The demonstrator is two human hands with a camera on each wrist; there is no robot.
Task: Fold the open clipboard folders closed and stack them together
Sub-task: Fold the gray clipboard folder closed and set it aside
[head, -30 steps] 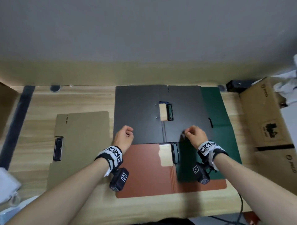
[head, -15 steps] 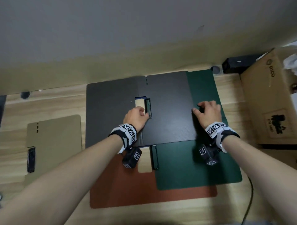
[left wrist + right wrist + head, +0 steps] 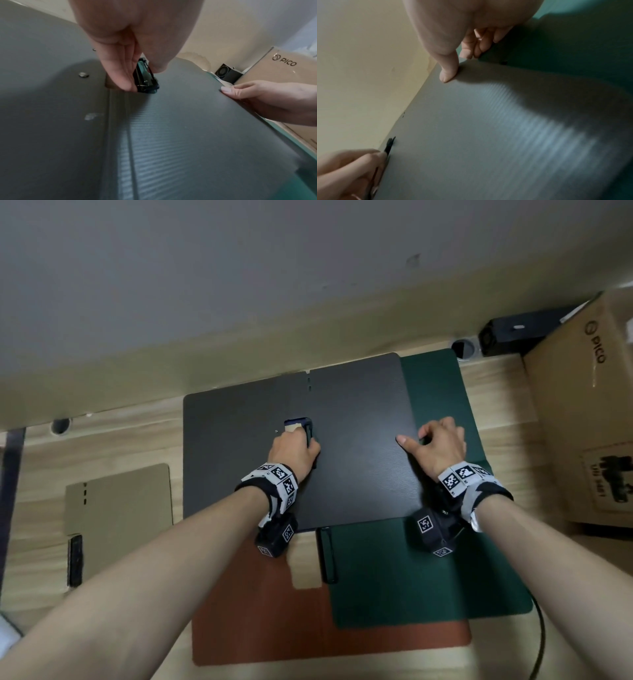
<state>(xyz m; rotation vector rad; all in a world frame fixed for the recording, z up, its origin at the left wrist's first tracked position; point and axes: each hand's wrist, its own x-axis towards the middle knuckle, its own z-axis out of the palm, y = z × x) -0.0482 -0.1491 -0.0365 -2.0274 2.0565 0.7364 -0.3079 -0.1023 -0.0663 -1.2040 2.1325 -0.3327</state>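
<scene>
An open black clipboard folder (image 3: pixel 359 460) lies flat across the desk, on top of an open green folder (image 3: pixel 404 570) and an open rust-brown folder (image 3: pixel 260 628). My left hand (image 3: pixel 296 450) pinches the black metal clip (image 3: pixel 145 77) at the black folder's middle fold. My right hand (image 3: pixel 436 445) grips the black folder's right edge, thumb (image 3: pixel 448 70) on top and fingers curled under. A closed tan folder (image 3: pixel 116 518) lies apart at the left with its clip (image 3: pixel 75 559) near the front.
A PICO cardboard box (image 3: pixel 582 412) stands at the right edge of the desk. A small black device (image 3: pixel 520 332) sits by the wall at back right. A cable (image 3: pixel 539 642) hangs off the front right. The wall runs close behind the folders.
My left hand moved from the black folder's front edge up to its clip. My right hand slid from the front edge to the right edge and took hold there.
</scene>
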